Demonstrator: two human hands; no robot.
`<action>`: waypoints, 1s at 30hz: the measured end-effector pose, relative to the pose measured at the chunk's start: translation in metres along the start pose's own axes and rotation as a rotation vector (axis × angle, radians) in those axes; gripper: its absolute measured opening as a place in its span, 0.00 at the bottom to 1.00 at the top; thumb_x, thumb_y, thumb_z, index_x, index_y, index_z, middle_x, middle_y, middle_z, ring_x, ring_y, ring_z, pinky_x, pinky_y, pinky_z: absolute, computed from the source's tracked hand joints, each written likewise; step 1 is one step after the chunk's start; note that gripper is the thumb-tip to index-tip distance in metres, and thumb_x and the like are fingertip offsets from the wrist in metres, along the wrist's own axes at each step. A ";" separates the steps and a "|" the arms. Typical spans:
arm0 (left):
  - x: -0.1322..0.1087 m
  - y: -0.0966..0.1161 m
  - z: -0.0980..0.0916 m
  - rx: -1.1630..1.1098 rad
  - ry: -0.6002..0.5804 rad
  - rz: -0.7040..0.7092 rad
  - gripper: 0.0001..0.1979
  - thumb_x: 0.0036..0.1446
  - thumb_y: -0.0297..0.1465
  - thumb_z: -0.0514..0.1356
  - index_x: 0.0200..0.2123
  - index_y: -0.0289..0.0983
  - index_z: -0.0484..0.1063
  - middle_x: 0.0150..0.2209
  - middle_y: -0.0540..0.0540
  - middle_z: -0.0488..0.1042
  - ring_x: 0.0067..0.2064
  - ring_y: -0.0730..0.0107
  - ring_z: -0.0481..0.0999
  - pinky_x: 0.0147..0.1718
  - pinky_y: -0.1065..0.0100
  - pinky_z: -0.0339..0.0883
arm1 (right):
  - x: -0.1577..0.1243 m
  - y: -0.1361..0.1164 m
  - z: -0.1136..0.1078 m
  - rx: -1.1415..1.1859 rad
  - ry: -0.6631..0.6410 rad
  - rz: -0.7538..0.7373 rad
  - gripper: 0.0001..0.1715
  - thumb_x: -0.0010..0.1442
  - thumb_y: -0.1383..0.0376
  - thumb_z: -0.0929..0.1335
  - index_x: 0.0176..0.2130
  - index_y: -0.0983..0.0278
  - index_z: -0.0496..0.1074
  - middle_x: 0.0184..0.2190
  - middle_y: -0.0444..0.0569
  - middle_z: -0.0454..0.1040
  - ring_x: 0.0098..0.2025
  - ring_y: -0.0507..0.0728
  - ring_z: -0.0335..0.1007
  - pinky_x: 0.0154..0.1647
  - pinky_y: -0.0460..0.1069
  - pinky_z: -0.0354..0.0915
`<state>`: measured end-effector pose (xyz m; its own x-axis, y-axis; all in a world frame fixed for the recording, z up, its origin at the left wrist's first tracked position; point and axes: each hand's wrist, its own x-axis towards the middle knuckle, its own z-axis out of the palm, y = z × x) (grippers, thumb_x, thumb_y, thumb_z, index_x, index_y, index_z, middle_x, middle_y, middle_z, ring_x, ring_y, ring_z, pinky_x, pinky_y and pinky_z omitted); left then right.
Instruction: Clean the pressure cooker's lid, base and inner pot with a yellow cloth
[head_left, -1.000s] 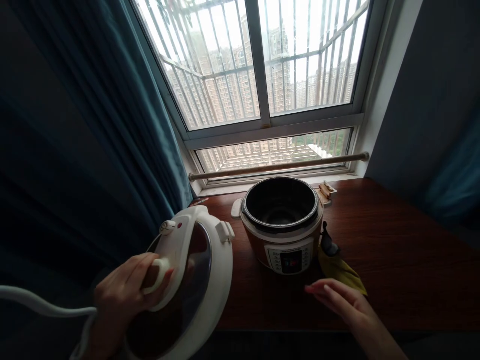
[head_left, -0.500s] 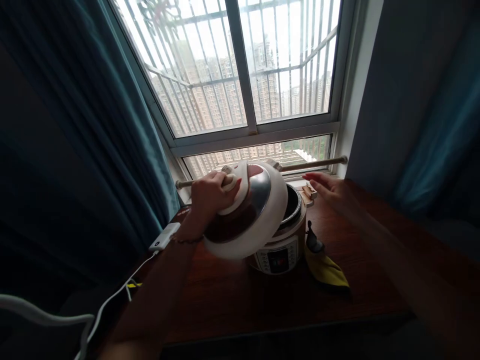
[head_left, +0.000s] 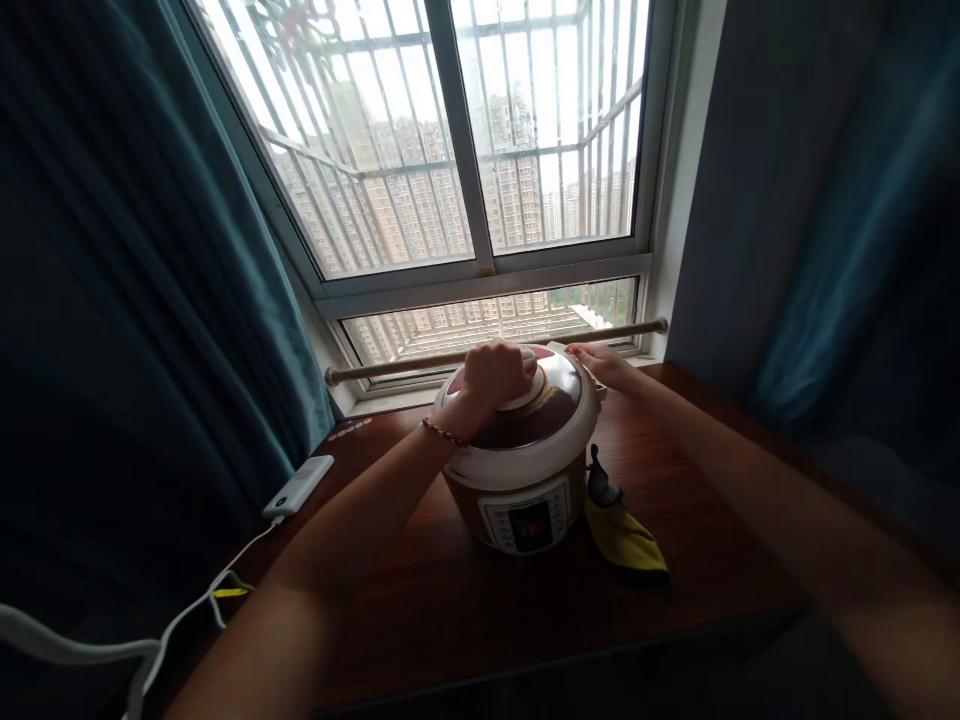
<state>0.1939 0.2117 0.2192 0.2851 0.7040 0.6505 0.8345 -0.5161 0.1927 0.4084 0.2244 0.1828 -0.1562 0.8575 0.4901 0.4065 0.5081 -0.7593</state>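
Note:
A brown and white electric pressure cooker (head_left: pixel 517 500) stands on the dark wooden table (head_left: pixel 465 610) by the window. Its lid (head_left: pixel 547 425), white-rimmed with a dark red top, sits on the pot. My left hand (head_left: pixel 491 375) is closed round the white handle on top of the lid. My right hand (head_left: pixel 604 362) rests on the lid's far right rim, fingers pressed against it.
A yellow cloth with a black plug (head_left: pixel 619 525) lies right of the cooker. A white power bank (head_left: pixel 298 486) with a white cable (head_left: pixel 195 605) lies at the table's left. Teal curtains (head_left: pixel 150 300) hang on both sides. A wooden rod (head_left: pixel 405 365) runs along the window sill.
My left hand carried the lid from the near left up and onto the pot. My right hand moved from the table's front to the lid's far rim.

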 end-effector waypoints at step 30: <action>0.000 -0.009 0.000 0.472 -0.173 0.147 0.23 0.53 0.43 0.51 0.33 0.28 0.73 0.32 0.33 0.74 0.34 0.50 0.73 0.31 0.59 0.60 | 0.032 0.034 0.024 -0.482 -0.140 0.077 0.14 0.57 0.65 0.61 0.30 0.65 0.75 0.25 0.45 0.74 0.31 0.53 0.66 0.32 0.43 0.56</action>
<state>0.1869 0.2166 0.2173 0.4556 0.7315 0.5073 0.8901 -0.3676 -0.2694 0.3957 0.2712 0.1630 -0.2154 0.9102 0.3538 0.7856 0.3767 -0.4908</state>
